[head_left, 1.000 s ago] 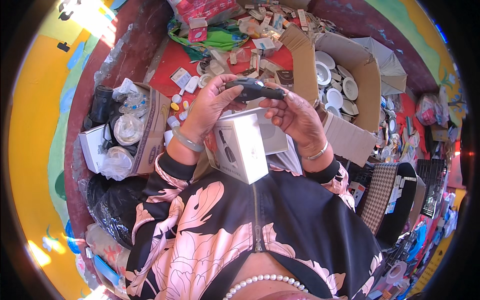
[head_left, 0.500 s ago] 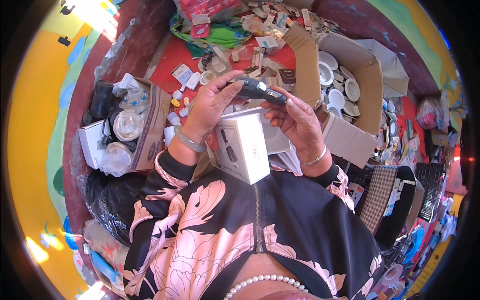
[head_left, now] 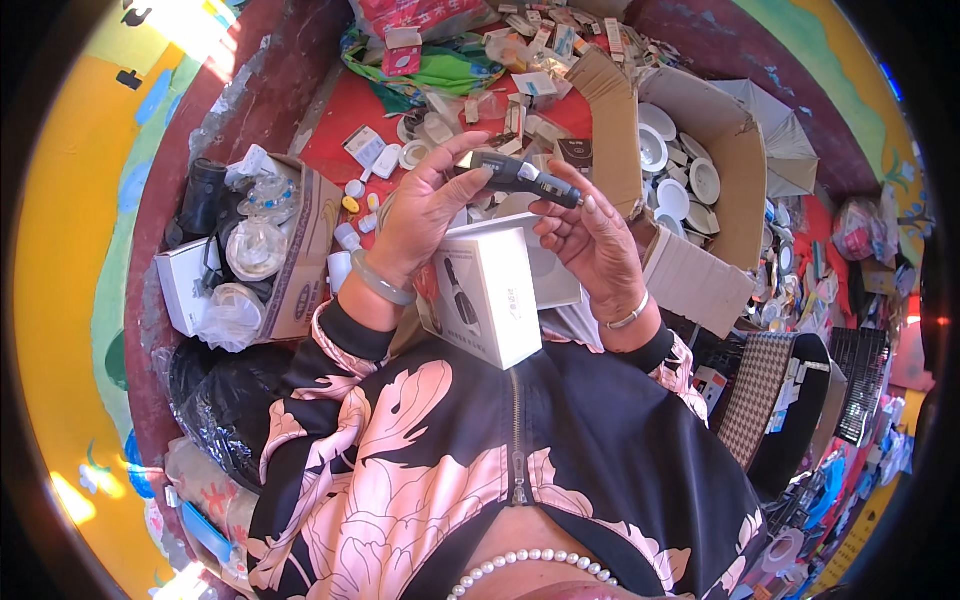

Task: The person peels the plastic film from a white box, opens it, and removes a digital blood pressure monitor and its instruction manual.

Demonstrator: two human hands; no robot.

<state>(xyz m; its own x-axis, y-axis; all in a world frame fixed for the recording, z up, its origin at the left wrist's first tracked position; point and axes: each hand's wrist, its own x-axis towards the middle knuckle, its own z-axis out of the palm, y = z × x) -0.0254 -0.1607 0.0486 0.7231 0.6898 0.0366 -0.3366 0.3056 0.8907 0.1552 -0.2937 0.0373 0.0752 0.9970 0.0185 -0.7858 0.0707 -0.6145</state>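
Between my two hands I hold a slim black handle-shaped device [head_left: 518, 177] with a lighter patch near its middle; its exact kind does not show. My left hand [head_left: 425, 215] grips its left end between thumb and fingers. At its right end, my right hand [head_left: 598, 235] pinches it with thumb and forefinger, the other fingers curled below. Under the device, close against my body, stands a white box [head_left: 512, 305] with a picture of a black brush-like appliance on its side. The box's top flaps appear raised, and a pale opened panel [head_left: 556, 280] stands beside it.
At the right, a big open cardboard carton [head_left: 738, 180] holds many round white fittings. To the left, another carton [head_left: 312, 250] holds plastic-wrapped goods beside a small white box [head_left: 183, 290]. Small packages [head_left: 560, 40] are heaped on the red cloth [head_left: 345, 105] ahead.
The black device has turned slightly between my fingers, and its left end shows more. My right hand has shifted a little. The white box stays almost in place.
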